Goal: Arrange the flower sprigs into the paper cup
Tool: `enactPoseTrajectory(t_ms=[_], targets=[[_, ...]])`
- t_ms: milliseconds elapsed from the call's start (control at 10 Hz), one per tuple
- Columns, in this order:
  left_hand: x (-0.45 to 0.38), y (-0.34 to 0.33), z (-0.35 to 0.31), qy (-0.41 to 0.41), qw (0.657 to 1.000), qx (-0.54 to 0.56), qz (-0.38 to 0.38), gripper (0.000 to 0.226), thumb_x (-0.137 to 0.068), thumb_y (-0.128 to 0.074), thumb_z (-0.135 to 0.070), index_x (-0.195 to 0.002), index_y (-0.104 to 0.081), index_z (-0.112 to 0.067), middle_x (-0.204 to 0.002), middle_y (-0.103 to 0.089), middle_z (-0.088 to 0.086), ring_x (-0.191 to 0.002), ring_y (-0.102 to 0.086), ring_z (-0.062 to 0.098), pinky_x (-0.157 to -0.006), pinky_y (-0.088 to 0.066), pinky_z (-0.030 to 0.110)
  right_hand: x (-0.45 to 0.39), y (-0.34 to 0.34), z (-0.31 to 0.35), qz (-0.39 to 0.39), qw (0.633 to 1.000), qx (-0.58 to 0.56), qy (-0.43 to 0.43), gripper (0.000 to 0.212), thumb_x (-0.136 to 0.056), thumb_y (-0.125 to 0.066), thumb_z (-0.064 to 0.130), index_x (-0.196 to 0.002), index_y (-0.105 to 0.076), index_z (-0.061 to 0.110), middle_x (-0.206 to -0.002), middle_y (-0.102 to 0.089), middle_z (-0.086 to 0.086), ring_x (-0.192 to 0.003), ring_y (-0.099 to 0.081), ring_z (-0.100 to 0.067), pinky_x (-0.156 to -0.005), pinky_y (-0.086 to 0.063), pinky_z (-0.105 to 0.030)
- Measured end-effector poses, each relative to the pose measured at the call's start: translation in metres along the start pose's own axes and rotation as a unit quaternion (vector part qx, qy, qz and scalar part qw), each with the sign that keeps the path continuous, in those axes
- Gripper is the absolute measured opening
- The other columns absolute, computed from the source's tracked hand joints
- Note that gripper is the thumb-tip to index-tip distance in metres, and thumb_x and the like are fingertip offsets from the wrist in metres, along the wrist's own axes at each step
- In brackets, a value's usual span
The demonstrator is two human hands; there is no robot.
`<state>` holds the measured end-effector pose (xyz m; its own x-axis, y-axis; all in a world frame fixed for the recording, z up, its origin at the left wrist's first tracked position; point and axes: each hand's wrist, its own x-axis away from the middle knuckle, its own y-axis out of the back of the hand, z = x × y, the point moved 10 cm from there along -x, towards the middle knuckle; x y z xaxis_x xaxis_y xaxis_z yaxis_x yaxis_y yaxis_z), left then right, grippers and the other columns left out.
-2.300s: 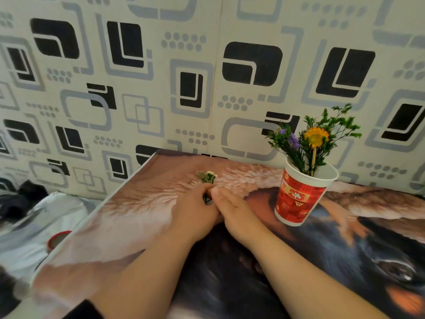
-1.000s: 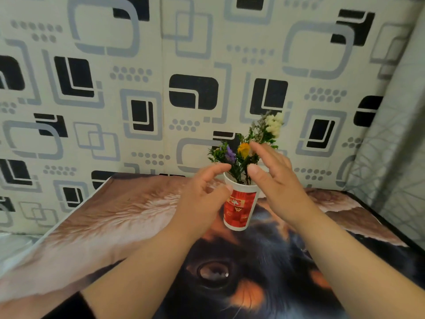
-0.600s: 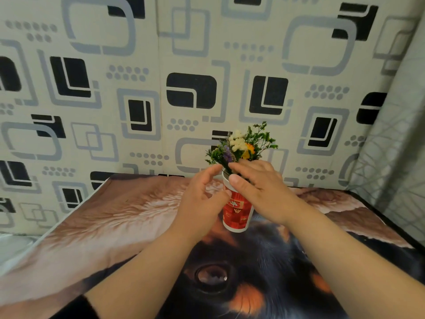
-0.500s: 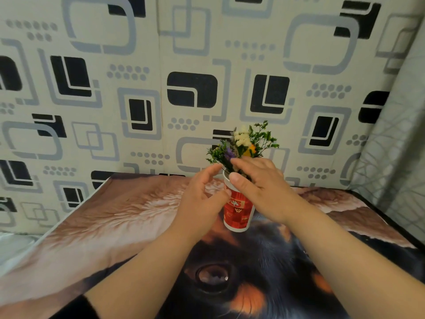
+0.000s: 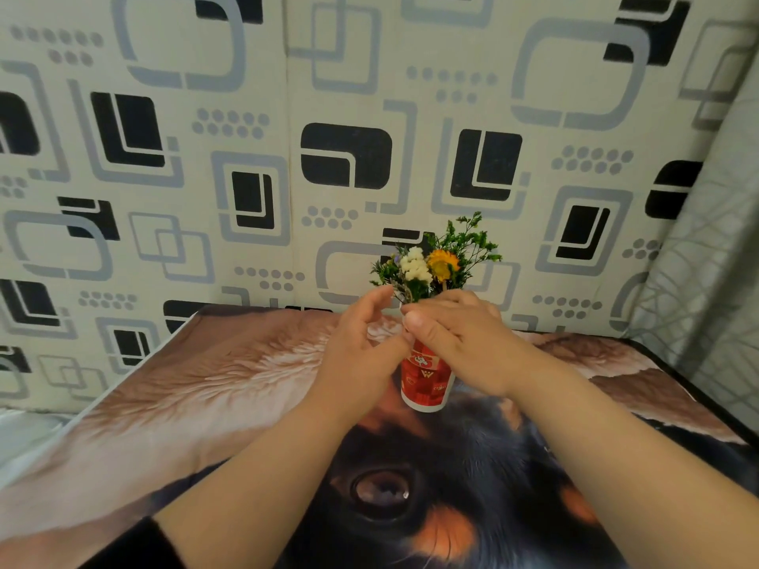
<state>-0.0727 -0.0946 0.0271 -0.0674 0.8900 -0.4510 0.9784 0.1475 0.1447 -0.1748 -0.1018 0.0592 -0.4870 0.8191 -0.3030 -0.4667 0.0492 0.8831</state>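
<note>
paper cup (image 5: 425, 381): upright, holds flower sprigs (image 5: 435, 264) | left hand (image 5: 361, 351) fingers apart | right hand (image 5: 460, 342) pinching cup's rim

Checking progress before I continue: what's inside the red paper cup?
Sprigs stand in the paper cup: cream cluster, orange flower, green foliage. The right hand covers rim and stems.

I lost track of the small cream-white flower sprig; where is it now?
In the head view, the cream-white flower sprig stands in the red paper cup, just left of the orange flower, above the fingertips of both hands.
</note>
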Motion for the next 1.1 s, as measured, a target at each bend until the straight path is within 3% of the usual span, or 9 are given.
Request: enactPoseTrajectory(t_ms=[100,200,300,400,500,600,800,1000,1100], targets=[[-0.007,0.003,-0.01,-0.014,1.0,0.0,-0.005,0.058,-0.07,-0.06,-0.037,-0.126,-0.042,-0.037,-0.13,-0.047,-0.009,-0.118,-0.043,0.001,-0.088,-0.037,0.015,-0.003,0.004,0.0,-0.008,1.0,0.013,0.002,0.056,-0.079,-0.018,0.064,-0.104,-0.056,0.031,-0.114,-0.059,0.006,-0.12,-0.031,-0.017,-0.095,-0.014,-0.034],[-0.017,0.006,-0.021,-0.027,0.999,-0.015,-0.011,0.055,-0.068,-0.057,-0.036,-0.12,-0.042,-0.044,-0.127,-0.045,-0.012,-0.114,-0.043,0.003,-0.082,-0.036,0.016,-0.004,0.018,-0.003,-0.066,0.998,0.014,-0.007,0.046,-0.081,-0.025,0.063,-0.094,-0.05,0.026,-0.096,-0.054,0.004,-0.104,-0.04,-0.019,-0.09,-0.025,-0.036],[-0.025,0.005,-0.029,-0.039,0.998,-0.044,-0.007,0.059,-0.071,-0.056,-0.033,-0.126,-0.039,-0.039,-0.126,-0.04,-0.013,-0.115,-0.04,0.005,-0.089,-0.035,0.025,-0.002,0.036,-0.005,-0.135,0.99,-0.03,-0.012,0.043,-0.08,-0.033,0.062,-0.094,-0.045,0.024,-0.096,-0.049,0.006,-0.097,-0.043,-0.02,-0.085,-0.033,-0.039],[-0.033,0.002,-0.039,-0.055,0.995,-0.079,0.0,0.064,-0.075,-0.06,-0.025,-0.132,-0.034,-0.035,-0.126,-0.035,-0.016,-0.118,-0.035,0.005,-0.102,-0.036,0.036,-0.002,0.042,-0.004,-0.153,0.985,-0.078,0.005,0.038,-0.085,-0.039,0.048,-0.112,-0.045,0.022,-0.11,-0.048,0.007,-0.109,-0.043,-0.019,-0.095,-0.036,-0.043],[-0.04,-0.008,-0.053,-0.088,0.985,-0.144,0.036,0.07,-0.07,-0.057,-0.021,-0.134,-0.032,-0.031,-0.136,-0.035,-0.007,-0.127,-0.031,0.014,-0.108,-0.031,0.043,-0.002,0.046,-0.008,-0.157,0.984,-0.084,0.009,0.038,-0.087,-0.036,0.038,-0.122,-0.041,0.027,-0.123,-0.05,0.004,-0.117,-0.037,-0.017,-0.101,-0.032,-0.045],[-0.043,-0.018,-0.057,-0.105,0.97,-0.208,0.071,0.068,-0.064,-0.052,-0.025,-0.132,-0.041,-0.024,-0.141,-0.038,0.003,-0.131,-0.03,0.022,-0.111,-0.024,0.042,-0.007,0.042,-0.012,-0.124,0.991,-0.036,0.022,0.043,-0.087,-0.035,0.033,-0.129,-0.036,0.032,-0.129,-0.049,0.003,-0.116,-0.028,-0.012,-0.098,-0.023,-0.038],[-0.036,-0.01,-0.045,-0.104,0.967,-0.231,0.028,0.048,-0.076,-0.059,-0.016,-0.123,-0.052,-0.018,-0.127,-0.052,0.002,-0.12,-0.038,0.016,-0.095,-0.022,0.02,-0.014,0.042,-0.035,-0.114,0.991,0.069,-0.014,0.045,-0.086,-0.037,0.031,-0.13,-0.037,0.027,-0.125,-0.054,-0.005,-0.115,-0.028,-0.021,-0.085,-0.018,-0.034],[-0.029,-0.006,-0.043,-0.116,0.964,-0.24,-0.011,0.046,-0.075,-0.058,-0.021,-0.121,-0.054,-0.022,-0.126,-0.054,0.002,-0.119,-0.04,0.015,-0.097,-0.023,0.023,-0.006,0.043,-0.039,-0.129,0.991,0.021,-0.018,0.044,-0.086,-0.038,0.035,-0.129,-0.039,0.029,-0.129,-0.052,-0.001,-0.119,-0.029,-0.02,-0.09,-0.019,-0.033],[-0.029,-0.003,-0.043,-0.093,0.97,-0.223,-0.019,0.05,-0.075,-0.056,-0.024,-0.124,-0.049,-0.024,-0.129,-0.05,0.0,-0.119,-0.036,0.012,-0.096,-0.022,0.024,-0.002,0.055,-0.036,-0.153,0.987,-0.045,-0.022,0.04,-0.086,-0.04,0.033,-0.125,-0.043,0.029,-0.12,-0.053,0.004,-0.12,-0.03,-0.018,-0.095,-0.026,-0.036]])
